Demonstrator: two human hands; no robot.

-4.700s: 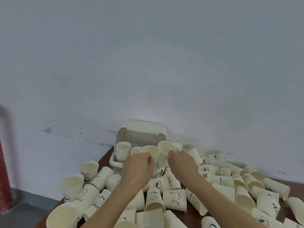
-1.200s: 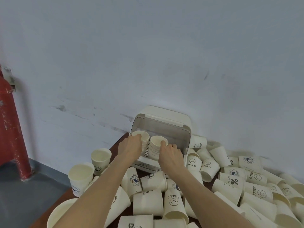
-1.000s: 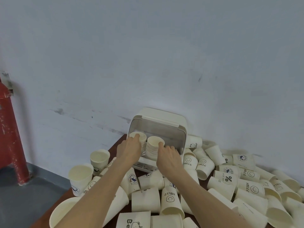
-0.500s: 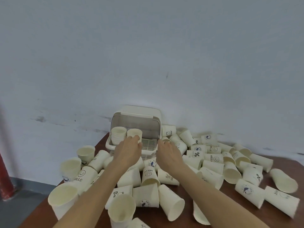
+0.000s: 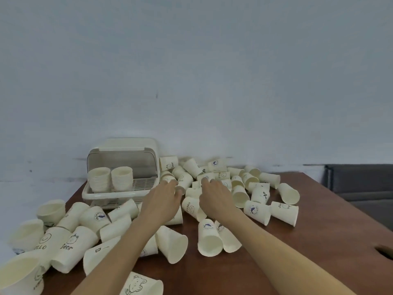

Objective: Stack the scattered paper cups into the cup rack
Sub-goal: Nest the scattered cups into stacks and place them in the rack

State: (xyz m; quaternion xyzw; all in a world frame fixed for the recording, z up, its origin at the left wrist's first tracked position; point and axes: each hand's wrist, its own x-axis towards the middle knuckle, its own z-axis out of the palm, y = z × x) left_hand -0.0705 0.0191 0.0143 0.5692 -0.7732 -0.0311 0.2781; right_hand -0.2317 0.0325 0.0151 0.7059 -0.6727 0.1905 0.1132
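The cream cup rack (image 5: 91, 193) stands at the table's back left with its lid raised. Two stacks of cups (image 5: 110, 178) sit inside it at the left. Many loose paper cups (image 5: 209, 240) lie scattered over the brown table (image 5: 308, 241). My left hand (image 5: 162, 201) reaches out over the cups just right of the rack, fingers extended toward a lying cup (image 5: 182, 183). My right hand (image 5: 215, 195) stretches beside it over the cups in the middle pile. Both hands hold nothing.
A pale wall rises right behind the table. A dark sofa-like object (image 5: 359, 182) stands past the table's right edge. A dark notch (image 5: 385, 251) cuts the table's right side. Cups crowd the left front corner.
Both hands have left the two stacks in the rack and moved right, out over the scattered cups. The view has swung right and pulled back.
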